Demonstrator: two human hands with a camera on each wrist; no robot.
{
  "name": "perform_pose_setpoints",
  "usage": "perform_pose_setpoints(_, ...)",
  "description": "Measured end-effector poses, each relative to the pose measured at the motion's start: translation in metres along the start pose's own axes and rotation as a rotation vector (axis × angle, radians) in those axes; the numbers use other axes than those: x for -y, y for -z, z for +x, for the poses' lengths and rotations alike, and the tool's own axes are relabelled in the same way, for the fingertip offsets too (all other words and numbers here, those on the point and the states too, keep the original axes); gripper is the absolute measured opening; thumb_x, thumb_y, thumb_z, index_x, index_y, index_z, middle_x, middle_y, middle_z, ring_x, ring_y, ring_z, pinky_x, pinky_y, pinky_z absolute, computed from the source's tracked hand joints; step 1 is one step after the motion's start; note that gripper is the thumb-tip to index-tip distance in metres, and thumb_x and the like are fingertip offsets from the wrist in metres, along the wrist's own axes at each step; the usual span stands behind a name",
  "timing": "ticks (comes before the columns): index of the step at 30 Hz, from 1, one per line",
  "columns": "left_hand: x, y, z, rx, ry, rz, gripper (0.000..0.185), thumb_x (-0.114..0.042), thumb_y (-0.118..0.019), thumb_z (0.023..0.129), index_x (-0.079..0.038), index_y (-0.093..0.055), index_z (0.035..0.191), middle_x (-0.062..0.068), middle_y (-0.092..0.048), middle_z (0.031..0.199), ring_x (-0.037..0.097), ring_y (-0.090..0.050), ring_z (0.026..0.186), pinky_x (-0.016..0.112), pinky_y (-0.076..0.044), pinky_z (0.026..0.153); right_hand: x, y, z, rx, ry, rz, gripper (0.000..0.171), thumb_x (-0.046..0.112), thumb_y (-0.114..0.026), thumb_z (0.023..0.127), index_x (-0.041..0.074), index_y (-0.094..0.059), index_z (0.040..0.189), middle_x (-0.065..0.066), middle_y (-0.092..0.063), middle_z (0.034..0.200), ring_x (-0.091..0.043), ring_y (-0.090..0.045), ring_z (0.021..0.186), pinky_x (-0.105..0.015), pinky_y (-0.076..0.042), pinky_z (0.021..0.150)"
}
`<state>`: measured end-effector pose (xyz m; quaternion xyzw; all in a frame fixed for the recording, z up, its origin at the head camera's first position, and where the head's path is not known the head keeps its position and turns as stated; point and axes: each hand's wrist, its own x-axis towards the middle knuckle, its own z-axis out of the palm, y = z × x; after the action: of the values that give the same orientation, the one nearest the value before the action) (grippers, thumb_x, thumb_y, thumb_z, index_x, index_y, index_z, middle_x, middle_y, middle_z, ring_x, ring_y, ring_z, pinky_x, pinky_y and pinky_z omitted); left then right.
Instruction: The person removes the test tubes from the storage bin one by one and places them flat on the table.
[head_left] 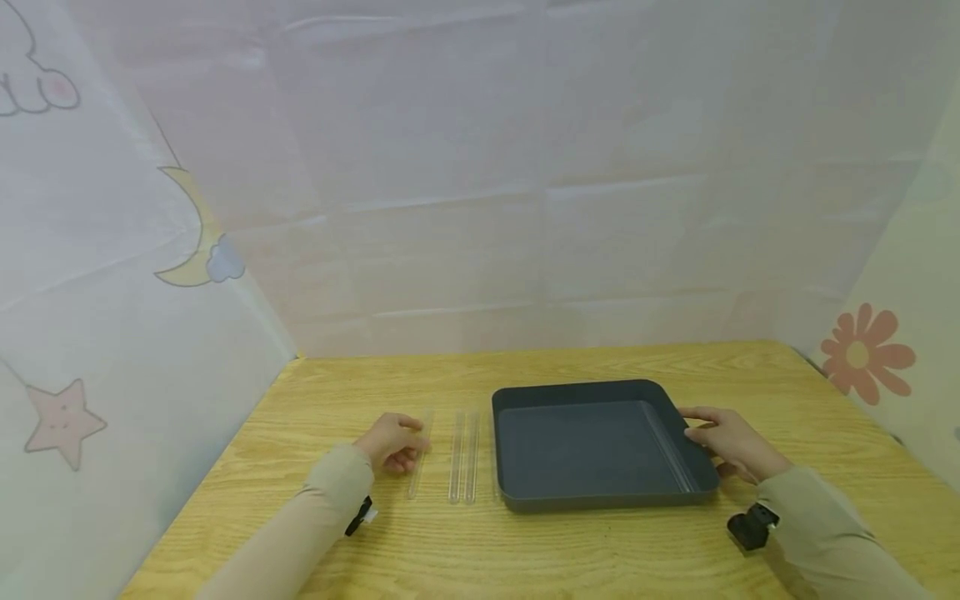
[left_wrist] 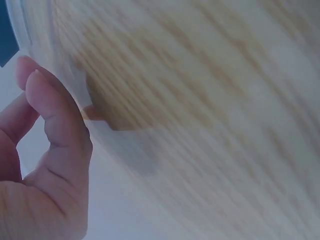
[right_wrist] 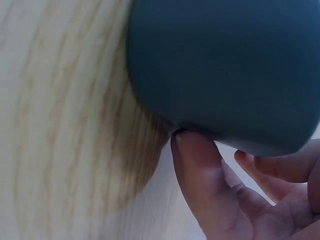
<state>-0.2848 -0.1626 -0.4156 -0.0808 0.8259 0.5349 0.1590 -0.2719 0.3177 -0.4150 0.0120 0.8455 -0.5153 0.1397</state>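
On the left, my left hand (head_left: 392, 442) pinches a clear slender tube (head_left: 415, 483) between thumb and fingertips, the tube lying at a slight slant. In the left wrist view the fingertips (left_wrist: 37, 92) come close together at its see-through edge. Two more clear tubes (head_left: 455, 467) lie side by side just to the right. A dark grey rectangular tray (head_left: 585, 450) sits right of the tubes, its inside bare. My right hand (head_left: 731, 442) grips the tray's right side. In the right wrist view one fingertip (right_wrist: 192, 150) meets the tray's lower edge while others reach the rim.
Another clear strip (head_left: 495, 475) shows along the tray's left wall, partly hidden by it. Everything rests on a wood-grain table (head_left: 420, 554). Pale printed cloth (head_left: 480, 217) hangs behind and at both sides. A small dark device (head_left: 750, 527) is strapped at the right wrist.
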Motion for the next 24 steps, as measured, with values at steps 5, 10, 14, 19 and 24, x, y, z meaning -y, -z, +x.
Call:
perform_pose_setpoints(5, 0.0, 0.002, -0.002, -0.008, -0.011, 0.04, 0.05, -0.005, -0.068, 0.09, 0.012, -0.047, 0.132, 0.004, -0.055, 0.062, 0.01, -0.052, 0.045, 0.02, -0.045, 0.044, -0.001, 0.0, 0.0, 0.003, -0.001, 0.003, 0.053, 0.006, -0.044, 0.104, -0.011, -0.021, 0.148, -0.017, -0.064, 0.102, -0.024, -0.064, 0.073, -0.042, -0.055, 0.06)
perform_pose_setpoints(10, 0.001, 0.007, -0.006, -0.021, -0.016, 0.073, 0.05, -0.008, -0.065, 0.093, 0.015, -0.046, 0.132, 0.007, -0.056, 0.069, 0.011, -0.052, 0.049, 0.022, -0.048, 0.047, -0.001, -0.001, 0.001, 0.003, 0.001, -0.001, 0.053, 0.006, -0.044, 0.104, -0.011, -0.022, 0.149, -0.015, -0.064, 0.098, -0.023, -0.062, 0.069, -0.04, -0.052, 0.057)
perform_pose_setpoints(14, -0.002, 0.01, -0.01, -0.012, -0.016, 0.054, 0.051, -0.008, -0.063, 0.094, 0.015, -0.044, 0.135, 0.008, -0.056, 0.071, 0.011, -0.051, 0.049, 0.022, -0.048, 0.048, -0.001, 0.0, 0.001, 0.001, 0.0, -0.002, 0.053, 0.006, -0.044, 0.104, -0.011, -0.022, 0.149, -0.013, -0.064, 0.096, -0.023, -0.061, 0.068, -0.039, -0.051, 0.056)
perform_pose_setpoints(19, -0.009, 0.009, -0.013, 0.012, -0.029, 0.04, 0.05, -0.011, -0.06, 0.097, 0.013, -0.043, 0.137, 0.009, -0.057, 0.073, 0.011, -0.051, 0.05, 0.022, -0.048, 0.048, -0.002, 0.0, 0.001, 0.0, -0.002, 0.005, 0.053, 0.006, -0.044, 0.104, -0.011, -0.022, 0.149, -0.011, -0.065, 0.091, -0.023, -0.061, 0.067, -0.039, -0.052, 0.056)
perform_pose_setpoints(24, -0.015, 0.003, -0.015, 0.026, -0.046, 0.008, 0.05, -0.019, -0.054, 0.101, 0.011, -0.042, 0.139, 0.014, -0.06, 0.084, 0.013, -0.055, 0.055, 0.024, -0.051, 0.053, -0.003, 0.0, 0.001, -0.002, 0.0, 0.011, 0.053, 0.006, -0.044, 0.103, -0.01, -0.022, 0.149, -0.014, -0.065, 0.094, -0.023, -0.062, 0.068, -0.04, -0.053, 0.057)
